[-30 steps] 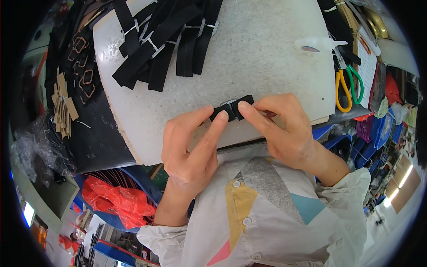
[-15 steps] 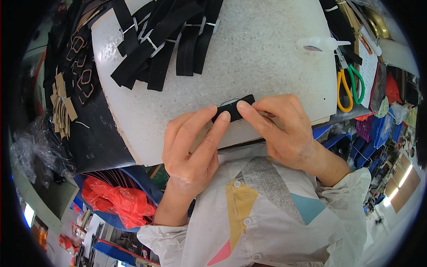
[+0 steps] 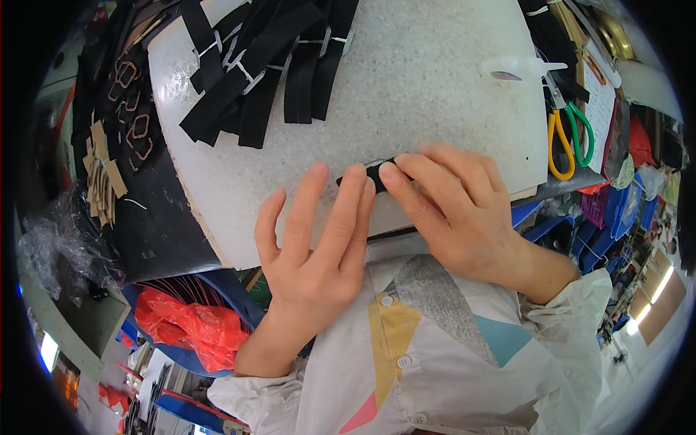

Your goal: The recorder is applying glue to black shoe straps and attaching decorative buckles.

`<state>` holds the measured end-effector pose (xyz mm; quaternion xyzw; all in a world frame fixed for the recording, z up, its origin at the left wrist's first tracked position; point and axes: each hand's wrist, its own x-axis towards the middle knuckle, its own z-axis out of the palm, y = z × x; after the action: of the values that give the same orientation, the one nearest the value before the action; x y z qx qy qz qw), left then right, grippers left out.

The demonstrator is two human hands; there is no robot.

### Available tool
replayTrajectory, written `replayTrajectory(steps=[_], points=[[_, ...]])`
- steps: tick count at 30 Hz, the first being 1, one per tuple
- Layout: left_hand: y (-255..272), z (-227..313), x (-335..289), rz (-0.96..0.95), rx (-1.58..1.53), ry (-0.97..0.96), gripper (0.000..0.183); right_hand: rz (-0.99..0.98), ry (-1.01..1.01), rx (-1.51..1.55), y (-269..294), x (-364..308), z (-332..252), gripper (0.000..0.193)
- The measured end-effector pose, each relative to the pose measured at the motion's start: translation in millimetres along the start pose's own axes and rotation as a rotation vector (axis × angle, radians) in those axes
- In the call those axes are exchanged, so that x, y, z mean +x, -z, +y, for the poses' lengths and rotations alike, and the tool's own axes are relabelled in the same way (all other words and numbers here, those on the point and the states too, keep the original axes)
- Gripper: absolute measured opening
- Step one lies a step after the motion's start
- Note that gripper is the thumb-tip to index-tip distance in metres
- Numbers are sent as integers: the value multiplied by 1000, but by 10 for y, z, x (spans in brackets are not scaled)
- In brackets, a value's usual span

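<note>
A short black fabric strap [image 3: 375,174] lies on the pale work board close to my body. A thin silvery edge, perhaps of a metal buckle, shows along its far side. My right hand [image 3: 464,210] pinches the right end of the strap between thumb and fingers, which cover that end. On the strap's left part rest the index fingertip and thumb of my left hand [image 3: 315,243], whose other fingers are stretched out and spread. Farther off, a pile of black straps [image 3: 254,80] with silvery metal buckles covers the board's far left.
The pale board [image 3: 435,94] carries a white nozzle bottle [image 3: 513,69] at the far right. Scissors [image 3: 558,148] with yellow and green handles lie at its right edge. Left are copper-coloured buckles [image 3: 139,136], tan card pieces [image 3: 104,177] and a red plastic bag [image 3: 188,326].
My left hand has loosened its pinch, its fingers spreading out and shifting slightly left. My right fingers have moved slightly left along the strap, covering more of its right end.
</note>
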<state>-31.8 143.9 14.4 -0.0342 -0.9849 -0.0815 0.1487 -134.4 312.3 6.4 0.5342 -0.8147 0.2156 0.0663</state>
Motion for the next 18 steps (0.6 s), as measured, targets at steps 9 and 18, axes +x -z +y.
replayTrajectory(steps=[9,18], points=[[-10,34,-54,-62,250,-96,31,-50,-25,-79,31,41,-120,25],[130,7,-14,-164,39,-69,30,-131,39,-180,95,115,-172,23]])
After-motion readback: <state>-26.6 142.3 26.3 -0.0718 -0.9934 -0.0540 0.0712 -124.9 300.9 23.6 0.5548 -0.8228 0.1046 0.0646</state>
